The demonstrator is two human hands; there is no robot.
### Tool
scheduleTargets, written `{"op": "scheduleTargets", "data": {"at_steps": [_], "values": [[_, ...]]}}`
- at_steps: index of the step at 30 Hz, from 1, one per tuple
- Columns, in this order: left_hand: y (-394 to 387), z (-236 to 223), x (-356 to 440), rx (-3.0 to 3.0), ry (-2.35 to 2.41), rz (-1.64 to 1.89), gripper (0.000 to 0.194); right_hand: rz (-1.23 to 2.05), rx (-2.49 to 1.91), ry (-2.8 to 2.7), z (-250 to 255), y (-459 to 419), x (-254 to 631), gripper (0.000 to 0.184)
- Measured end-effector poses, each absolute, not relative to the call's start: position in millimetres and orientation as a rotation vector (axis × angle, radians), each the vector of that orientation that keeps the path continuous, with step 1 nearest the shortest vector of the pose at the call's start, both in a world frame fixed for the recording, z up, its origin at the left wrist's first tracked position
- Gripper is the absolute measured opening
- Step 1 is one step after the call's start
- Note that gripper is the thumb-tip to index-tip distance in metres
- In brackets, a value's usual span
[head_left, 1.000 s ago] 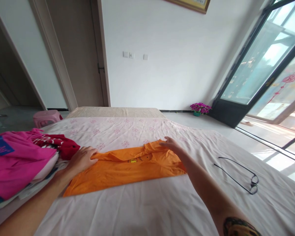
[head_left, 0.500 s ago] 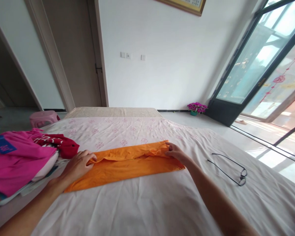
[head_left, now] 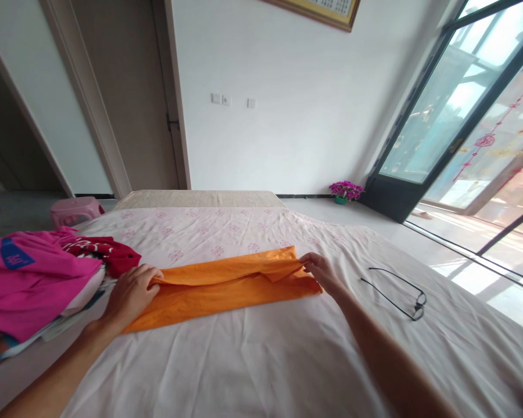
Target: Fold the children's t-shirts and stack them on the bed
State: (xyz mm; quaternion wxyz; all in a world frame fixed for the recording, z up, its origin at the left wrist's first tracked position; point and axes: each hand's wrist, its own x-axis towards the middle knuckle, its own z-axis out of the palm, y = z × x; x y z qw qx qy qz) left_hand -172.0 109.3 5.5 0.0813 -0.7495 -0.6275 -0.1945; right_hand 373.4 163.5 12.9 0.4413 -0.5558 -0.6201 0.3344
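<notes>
An orange garment (head_left: 226, 290), folded into a long strip, lies across the bed; its exact kind cannot be made out. My left hand (head_left: 135, 290) is closed on the strip's left end, with thumb and fingers pinching the upper layer's edge. At the other end, my right hand (head_left: 321, 271) pinches the same layer's edge near the right corner. Between the two hands the upper layer is drawn fairly straight, and its edge lies over the lower layer. A small flap sags near the right hand.
Pink clothing (head_left: 47, 278) and a red garment (head_left: 117, 255) are heaped at the left. Black-framed glasses (head_left: 418, 305) rest on the bedsheet (head_left: 226, 371) at the right. Beyond the bed are a pink stool (head_left: 76, 210), purple flowers in a pot (head_left: 346, 190) and a glass door (head_left: 422, 128).
The upper layer's edge has been pulled straighter and smoother between my hands. My right hand has shifted slightly outward with its corner. The view has turned a little.
</notes>
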Motion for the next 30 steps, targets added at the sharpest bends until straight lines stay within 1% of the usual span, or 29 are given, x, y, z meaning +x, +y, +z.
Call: {"op": "scheduleTargets", "data": {"at_steps": [3,5,9,12,16,18,20,22,25,28,30], "values": [[105,6,-172,-2.159,-1.949,-0.522,0.019,0.833,-1.355,-1.595,10,158,375,0.024],[103,3,-172,-2.152,-2.018,-0.422,0.020,0.784,-1.445,-1.726,9,155,377,0.025],[97,0,-174,-2.167,-2.064,-0.329,0.029,0.719,-1.618,-1.961,16,152,381,0.030],[94,5,-170,-2.173,-2.050,-0.361,0.037,0.681,-1.732,-1.845,27,161,381,0.030],[92,15,-152,-2.266,-2.078,-0.475,0.041,0.625,-2.017,-1.658,39,186,378,0.031],[93,18,-139,-2.296,-2.187,-0.504,0.040,0.605,-2.105,-1.658,41,198,372,0.029],[96,19,-125,-2.294,-2.267,-0.516,0.036,0.542,-2.154,-1.671,40,207,363,0.032],[99,18,-115,-2.299,-2.239,-0.518,0.029,0.465,-2.204,-1.670,37,213,352,0.036],[104,8,-106,-2.270,-2.155,-0.489,0.025,0.371,-2.263,-1.659,32,219,339,0.035],[106,-8,-107,-2.194,-2.091,-0.465,0.025,0.274,-2.302,-1.636,26,224,332,0.038],[107,-18,-110,-2.142,-2.046,-0.453,0.029,0.225,-2.320,-1.634,23,226,330,0.040]]}}
